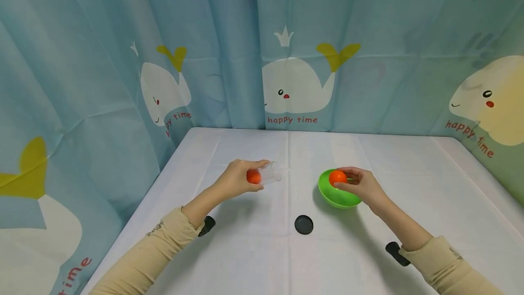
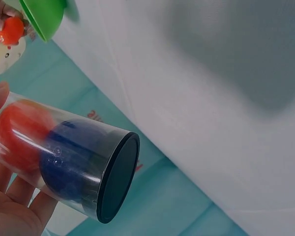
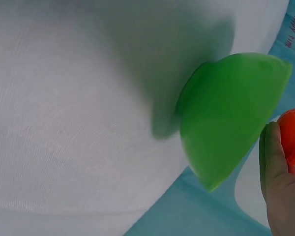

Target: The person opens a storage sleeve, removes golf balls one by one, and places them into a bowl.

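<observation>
Head view, tabletop [image 1: 413, 163]. Left hand [image 1: 235, 180]: grip curled round one clear cylinder [image 1: 270, 173], held lengthwise above the tabletop, mouth towards the right edge. Contents: one red-orange ball [image 1: 253, 176]; one blue ball [image 2: 71, 160], seen from the left wrist, near the black end cap [image 2: 119, 178]. Right hand [image 1: 363, 186]: grip pinching one orange ball [image 1: 337, 178] above one green bowl [image 1: 333, 197]. One black disc [image 1: 304, 225]: flat, farther from the far edge than the bowl.

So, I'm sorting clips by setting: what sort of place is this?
Probably a curtained-off tabletop activity spot, indoors: a white-covered table with a green bowl on it, and blue curtains printed with cartoon whales hanging behind it.
</observation>
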Motion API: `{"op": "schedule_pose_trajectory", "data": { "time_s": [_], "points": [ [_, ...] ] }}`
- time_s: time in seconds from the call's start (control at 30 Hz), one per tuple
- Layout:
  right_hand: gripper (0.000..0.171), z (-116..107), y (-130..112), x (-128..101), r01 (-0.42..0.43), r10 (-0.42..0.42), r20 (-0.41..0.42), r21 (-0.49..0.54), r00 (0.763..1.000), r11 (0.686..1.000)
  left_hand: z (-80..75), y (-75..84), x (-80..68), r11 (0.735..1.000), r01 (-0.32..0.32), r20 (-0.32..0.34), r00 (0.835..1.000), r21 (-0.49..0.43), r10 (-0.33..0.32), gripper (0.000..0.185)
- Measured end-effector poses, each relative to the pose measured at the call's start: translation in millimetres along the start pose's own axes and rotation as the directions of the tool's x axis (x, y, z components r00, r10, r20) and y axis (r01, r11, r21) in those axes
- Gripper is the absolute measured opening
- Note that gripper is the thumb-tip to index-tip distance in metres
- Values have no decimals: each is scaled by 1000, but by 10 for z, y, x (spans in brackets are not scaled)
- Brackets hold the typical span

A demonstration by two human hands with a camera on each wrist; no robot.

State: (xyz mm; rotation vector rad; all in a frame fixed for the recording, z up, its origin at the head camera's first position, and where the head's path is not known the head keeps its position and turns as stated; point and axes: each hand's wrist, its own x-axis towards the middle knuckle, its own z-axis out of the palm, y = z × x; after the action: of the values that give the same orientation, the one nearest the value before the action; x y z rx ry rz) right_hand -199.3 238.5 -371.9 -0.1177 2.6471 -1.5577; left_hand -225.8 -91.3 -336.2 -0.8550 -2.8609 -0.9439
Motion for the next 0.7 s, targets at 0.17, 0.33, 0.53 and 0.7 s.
{"op": "schedule_pose_trajectory", "data": {
  "time_s": [0.17,0.33,0.53,0.7],
  "points": [
    [48,19,49,10,101,-101,0,-94,995,990,-5,0,3,1000,-13,-5,1000,1,13,60],
    [45,47,106,35,193,-198,-4,-207,980,959,0,-2,4,1000,-23,-11,1000,6,23,61],
    [42,83,142,60,236,-238,31,-306,971,922,17,1,-1,1000,-21,-6,1000,-1,21,61],
    [43,111,163,105,233,-221,75,-387,972,892,24,5,9,1000,-24,1,1000,-1,24,61]
  ]
}}
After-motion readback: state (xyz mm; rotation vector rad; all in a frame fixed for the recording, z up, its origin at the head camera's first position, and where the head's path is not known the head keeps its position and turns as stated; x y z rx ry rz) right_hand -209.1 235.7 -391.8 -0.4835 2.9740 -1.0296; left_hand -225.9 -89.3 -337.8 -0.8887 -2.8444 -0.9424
